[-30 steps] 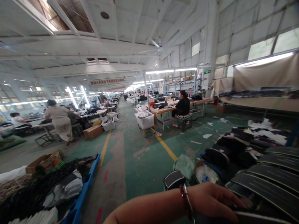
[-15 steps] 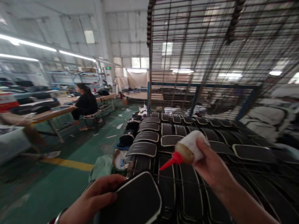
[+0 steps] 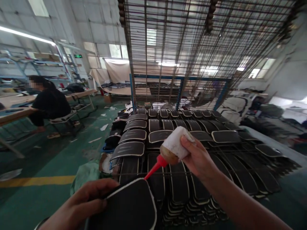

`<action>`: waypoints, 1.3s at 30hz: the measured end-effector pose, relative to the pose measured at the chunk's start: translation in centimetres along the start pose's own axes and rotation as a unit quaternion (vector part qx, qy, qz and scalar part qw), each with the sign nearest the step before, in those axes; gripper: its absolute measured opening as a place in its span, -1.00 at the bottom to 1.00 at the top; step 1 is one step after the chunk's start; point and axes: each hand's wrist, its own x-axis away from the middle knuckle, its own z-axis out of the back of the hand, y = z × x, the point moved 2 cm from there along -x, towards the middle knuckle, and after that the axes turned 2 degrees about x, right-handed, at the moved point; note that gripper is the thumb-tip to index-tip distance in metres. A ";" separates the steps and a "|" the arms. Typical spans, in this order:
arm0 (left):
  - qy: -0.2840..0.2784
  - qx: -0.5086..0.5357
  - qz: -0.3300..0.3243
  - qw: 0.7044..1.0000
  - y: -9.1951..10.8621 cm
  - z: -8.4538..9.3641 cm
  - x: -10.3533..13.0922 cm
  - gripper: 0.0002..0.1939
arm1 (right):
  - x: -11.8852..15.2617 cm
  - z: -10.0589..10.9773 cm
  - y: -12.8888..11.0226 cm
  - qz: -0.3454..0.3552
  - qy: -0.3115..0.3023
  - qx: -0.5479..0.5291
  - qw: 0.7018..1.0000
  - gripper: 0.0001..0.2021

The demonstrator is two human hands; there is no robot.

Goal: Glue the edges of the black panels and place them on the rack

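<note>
Low in the head view, my left hand (image 3: pixel 83 201) grips the left edge of a black padded panel (image 3: pixel 129 207) with a pale rim and rounded corners. My right hand (image 3: pixel 199 156) is wrapped round a squeeze bottle (image 3: pixel 176 143) covered in white wrapping, tilted down to the left. Its brownish shoulder shows below the wrapping. The tip of the red nozzle (image 3: pixel 155 166) is at the far edge of the panel, touching or almost touching the pale rim. My left fingertips are partly hidden behind the panel.
Beyond my hands, rows of similar black panels (image 3: pixel 134 137) lie stacked under a raised wire rack (image 3: pixel 168 48) with a blue frame. To the left, a person (image 3: pixel 50 99) sits at a long table (image 3: pixel 11 116). A green sack (image 3: pixel 86 175) and paper scraps lie on the floor.
The bottle has come down and left, bringing its nozzle tip to the panel's edge. My view has turned right, so the seated person appears further left.
</note>
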 end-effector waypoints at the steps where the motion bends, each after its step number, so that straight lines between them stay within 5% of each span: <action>1: -0.010 0.005 -0.002 1.000 0.1 -0.1 -0.1 -0.55 | -0.1 0.0 0.0 -0.001 0.000 -0.001 1.000 -0.65; 5: -0.069 0.031 0.003 0.997 1.2 -1.2 0.0 -0.63 | -0.3 0.1 0.2 -0.005 -0.013 0.003 1.000 -0.65; 14: 0.029 0.065 -0.001 0.997 2.5 -2.7 1.0 -0.68 | -0.2 0.1 0.3 0.007 -0.027 -0.004 1.000 -0.68; 20: -0.026 0.044 -0.006 0.999 2.9 -2.5 1.2 -0.67 | 0.2 0.3 0.5 -0.003 -0.030 -0.003 1.000 -0.68; 39: 0.037 0.106 0.002 0.994 3.2 -2.7 1.4 -0.66 | 2.4 1.1 0.8 -0.037 0.024 0.017 0.999 -0.60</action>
